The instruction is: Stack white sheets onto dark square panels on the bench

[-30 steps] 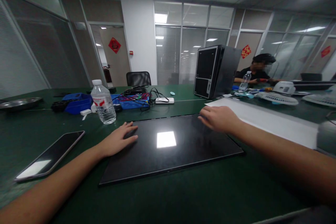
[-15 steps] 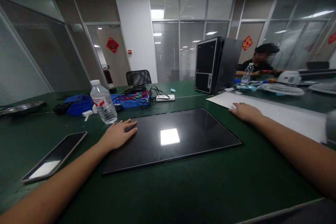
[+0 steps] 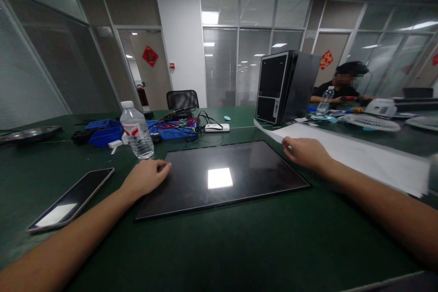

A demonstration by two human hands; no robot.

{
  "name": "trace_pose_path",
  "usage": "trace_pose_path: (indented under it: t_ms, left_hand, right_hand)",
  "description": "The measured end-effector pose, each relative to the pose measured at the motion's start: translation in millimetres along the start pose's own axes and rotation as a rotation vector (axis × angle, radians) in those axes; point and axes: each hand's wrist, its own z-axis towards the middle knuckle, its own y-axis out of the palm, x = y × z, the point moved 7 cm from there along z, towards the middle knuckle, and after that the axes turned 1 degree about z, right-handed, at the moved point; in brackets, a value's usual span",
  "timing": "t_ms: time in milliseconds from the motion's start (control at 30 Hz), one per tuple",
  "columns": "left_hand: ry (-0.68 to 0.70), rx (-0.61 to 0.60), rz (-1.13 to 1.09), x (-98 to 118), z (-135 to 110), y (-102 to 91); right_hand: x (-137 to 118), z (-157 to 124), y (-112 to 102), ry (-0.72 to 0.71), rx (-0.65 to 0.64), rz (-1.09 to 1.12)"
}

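A flat black screen panel [image 3: 191,191] lies face up on the green table, with a bright light reflected in its glossy surface. My left hand [image 3: 145,178] is closed at the panel's left edge, thumb over the top; its other fingers are partly hidden. My right hand [image 3: 304,151] pinches the near edge of a large white sheet [image 3: 362,159], just beyond the panel's right side. The sheet's left corner is raised off the table and curls upward.
A phone [image 3: 73,198] lies on the left. A water bottle [image 3: 137,132] stands behind my left hand, near blue trays [image 3: 171,132] with tangled cables and a white power strip [image 3: 217,127]. A computer tower [image 3: 287,86] stands behind; a person [image 3: 342,86] sits at the far right.
My right hand has moved left and closed on the white sheet, lifting its left corner and drawing it leftward. The spread fingers of my left hand have curled in at the panel's edge.
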Motion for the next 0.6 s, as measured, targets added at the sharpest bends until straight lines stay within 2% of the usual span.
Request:
trace_pose_path:
  t_ms: [167,233,300,367,467,600]
  left_hand:
    - [0.007,0.016,-0.08,-3,-1,-0.9]
    - [0.01,0.017,-0.103,-3,-1,-1.5]
    - [0.02,0.022,-0.109,-3,-1,-1.3]
    - [0.027,0.037,-0.115,-4,0,-0.7]
    - [0.05,0.063,-0.162,-6,1,0.3]
    - [0.13,0.041,-0.221,-4,1,2.6]
  right_hand:
    - [-88,-15,-13,-0.355,-0.057,0.296]
    - [-109,-21,-17,-0.446,-0.065,0.387]
    - [-117,-23,-20,-0.499,-0.052,0.433]
    - [-110,-20,-20,-0.487,-0.014,0.431]
    - [-78,-9,-15,-0.368,0.051,0.378]
    - [-39,-2,-5,-0.299,0.036,0.321]
